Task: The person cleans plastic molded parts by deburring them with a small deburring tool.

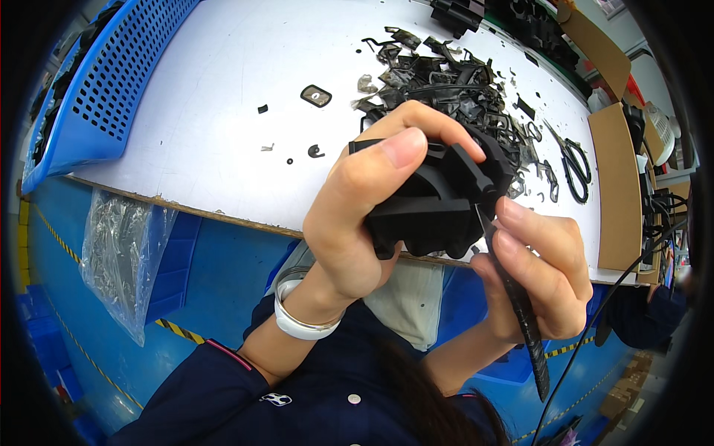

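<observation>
My left hand is wrapped round a black moulded plastic part, its thumb over the top edge. The part has curved recesses and ribs, and I hold it up over the front edge of the white table. In my right hand is a slim knife with a black wrapped handle, gripped between thumb and fingers. Its narrow blade points up at the part's right side. Whether the tip is cutting into the plastic, I cannot tell.
Behind the part lies a heap of black plastic scraps. Black-handled scissors rest to its right, near a cardboard box. A blue perforated basket stands at left, with a clear plastic bag below. A small oval piece lies mid-table.
</observation>
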Demonstrator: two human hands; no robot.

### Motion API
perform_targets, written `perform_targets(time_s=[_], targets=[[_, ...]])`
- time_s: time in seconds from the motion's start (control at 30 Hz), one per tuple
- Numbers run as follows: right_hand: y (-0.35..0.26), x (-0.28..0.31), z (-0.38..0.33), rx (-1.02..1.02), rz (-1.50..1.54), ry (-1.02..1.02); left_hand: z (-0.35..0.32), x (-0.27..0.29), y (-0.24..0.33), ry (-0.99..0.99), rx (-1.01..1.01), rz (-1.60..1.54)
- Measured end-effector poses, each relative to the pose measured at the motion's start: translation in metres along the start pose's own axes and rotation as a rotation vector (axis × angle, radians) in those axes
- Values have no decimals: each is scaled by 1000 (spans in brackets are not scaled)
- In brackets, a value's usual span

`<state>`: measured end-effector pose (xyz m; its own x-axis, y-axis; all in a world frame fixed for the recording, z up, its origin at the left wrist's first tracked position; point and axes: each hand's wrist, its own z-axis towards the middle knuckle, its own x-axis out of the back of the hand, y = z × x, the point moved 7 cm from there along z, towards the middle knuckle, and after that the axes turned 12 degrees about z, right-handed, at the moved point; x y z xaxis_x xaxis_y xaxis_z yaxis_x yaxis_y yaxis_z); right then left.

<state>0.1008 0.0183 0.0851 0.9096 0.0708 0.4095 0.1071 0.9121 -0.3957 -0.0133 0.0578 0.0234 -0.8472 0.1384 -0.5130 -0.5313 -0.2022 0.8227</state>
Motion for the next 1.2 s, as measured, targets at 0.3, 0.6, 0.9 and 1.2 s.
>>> perform_targets(time_s=[0.3,0.6,0.9,1.2], targets=[[-1,-1,1,6,17,3,0,0,-1,12,13,-6],[-1,-10,2,63,-57,22,-1,5,-4,65,54,-75],[-1,-4,4,-47,-32,-129,-2,1,-2,62,37,-16],[3,-2,-1,-34,-52,24,-2,0,-1,25,21,16]])
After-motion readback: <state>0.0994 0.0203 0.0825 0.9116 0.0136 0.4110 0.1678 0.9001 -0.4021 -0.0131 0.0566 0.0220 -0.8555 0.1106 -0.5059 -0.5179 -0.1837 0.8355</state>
